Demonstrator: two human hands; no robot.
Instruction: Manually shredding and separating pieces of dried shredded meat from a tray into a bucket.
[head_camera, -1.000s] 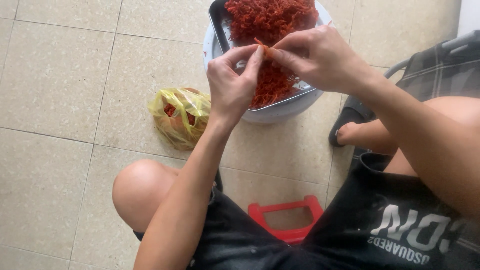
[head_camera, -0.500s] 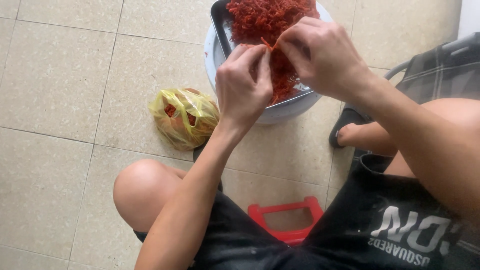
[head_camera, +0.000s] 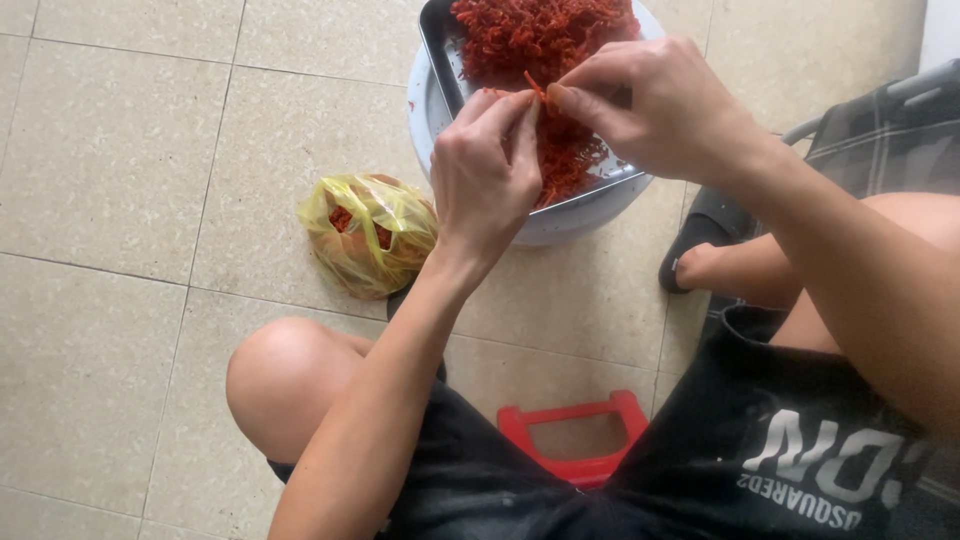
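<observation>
Nearest of all, a red plastic stool (head_camera: 580, 440) peeks out between the person's legs, and a bare knee (head_camera: 285, 370) sticks out on the left. A little farther, on the tiled floor (head_camera: 110, 150), sits a yellow plastic bag (head_camera: 372, 235) with some red bits inside. It has not moved.

Farther still are the two hands, close together over the near edge of the tray. The left hand (head_camera: 485, 175) has its fingers curled in tight, and the tips pinch one end of a thin red chili (head_camera: 536, 92). The right hand (head_camera: 655, 105) pinches the other end of the same chili with thumb and finger, and its other fingers are bent over. A second ago the hands were a bit lower and tugging at a piece; now they are back up with fingertips almost touching. So it looks like one small piece is being pulled apart or cleaned, one at a time.

Farthest is the metal tray (head_camera: 440, 50), resting on a pale round basin (head_camera: 560, 220). The tray holds a big pile of red chilies (head_camera: 540, 35). The pile looks just as full, so I think lots are left to do.

On the right, a foot in a dark sandal (head_camera: 700, 250) rests on the floor.
</observation>
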